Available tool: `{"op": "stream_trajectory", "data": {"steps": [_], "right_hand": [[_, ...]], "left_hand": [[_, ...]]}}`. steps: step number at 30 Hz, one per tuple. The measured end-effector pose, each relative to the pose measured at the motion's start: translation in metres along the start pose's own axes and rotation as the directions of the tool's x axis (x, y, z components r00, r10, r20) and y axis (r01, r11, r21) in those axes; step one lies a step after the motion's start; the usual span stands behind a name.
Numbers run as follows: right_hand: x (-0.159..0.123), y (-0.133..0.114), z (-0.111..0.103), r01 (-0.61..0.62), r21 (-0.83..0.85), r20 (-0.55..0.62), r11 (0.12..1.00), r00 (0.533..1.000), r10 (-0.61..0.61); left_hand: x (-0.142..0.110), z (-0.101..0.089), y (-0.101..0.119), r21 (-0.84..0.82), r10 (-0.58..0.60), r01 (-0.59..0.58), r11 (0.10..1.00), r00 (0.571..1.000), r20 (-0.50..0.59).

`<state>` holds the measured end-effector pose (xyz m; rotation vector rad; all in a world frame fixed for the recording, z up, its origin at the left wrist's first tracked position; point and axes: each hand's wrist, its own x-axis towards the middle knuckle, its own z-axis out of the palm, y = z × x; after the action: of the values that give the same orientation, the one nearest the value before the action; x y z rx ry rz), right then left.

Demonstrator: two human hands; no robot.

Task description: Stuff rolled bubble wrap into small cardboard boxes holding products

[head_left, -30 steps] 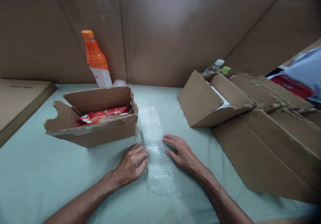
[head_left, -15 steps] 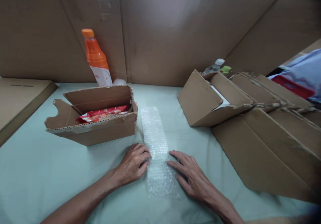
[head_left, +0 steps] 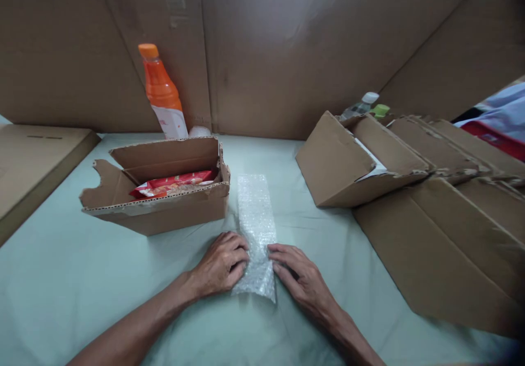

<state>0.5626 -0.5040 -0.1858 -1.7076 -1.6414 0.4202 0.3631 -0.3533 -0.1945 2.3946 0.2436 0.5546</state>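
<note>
Right, both hands are down at the strip of bubble wrap, which lies lengthwise between them on the pale green cloth, just right of the open cardboard box with its red snack packet. On my feed, the left hand has its fingers curled at the strip's left edge; I can't tell whether thumb and fingers pinch the film or merely press it. The right hand is looser, thumb and fingers apart, fingertips touching the right edge (no clamp there that I can see). I'd judge the step in hand to be folding or straightening the strip, since its near end looks rumpled. To my mind, the next move calls for light, even pressure from both sides, with the left steadying the film so it doesn't skid or spring open.
</note>
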Motion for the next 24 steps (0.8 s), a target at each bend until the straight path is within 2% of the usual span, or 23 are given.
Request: {"op": "stream_trajectory", "data": {"steps": [5, 11, 14, 17, 21, 24], "right_hand": [[0.01, -0.003, 0.002, -0.105, 0.222, -0.026, 0.969, 0.993, 0.113], [0.01, 0.001, 0.002, -0.256, 0.367, -0.019, 0.894, 0.959, 0.282], [0.01, 0.003, 0.0, -0.357, 0.428, -0.027, 0.831, 0.913, 0.406], [0.012, 0.004, -0.001, -0.424, 0.47, 0.003, 0.774, 0.878, 0.479], [0.013, 0.005, 0.001, -0.422, 0.524, 0.004, 0.74, 0.87, 0.493], [0.012, 0.005, 0.002, -0.404, 0.577, 0.027, 0.71, 0.878, 0.478]], "left_hand": [[0.001, -0.002, -0.005, -0.037, -0.02, 0.021, 0.999, 0.999, 0.03], [0.001, -0.005, -0.012, -0.233, -0.019, 0.017, 0.972, 1.0, -0.003], [0.001, -0.012, -0.007, -0.337, -0.103, 0.105, 0.936, 0.994, 0.026], [0.003, -0.018, 0.001, -0.403, -0.201, 0.205, 0.892, 0.978, 0.054], [0.007, -0.015, 0.007, -0.419, -0.339, 0.321, 0.849, 0.94, 0.033], [0.008, -0.01, 0.008, -0.439, -0.383, 0.348, 0.829, 0.924, 0.008]]}}
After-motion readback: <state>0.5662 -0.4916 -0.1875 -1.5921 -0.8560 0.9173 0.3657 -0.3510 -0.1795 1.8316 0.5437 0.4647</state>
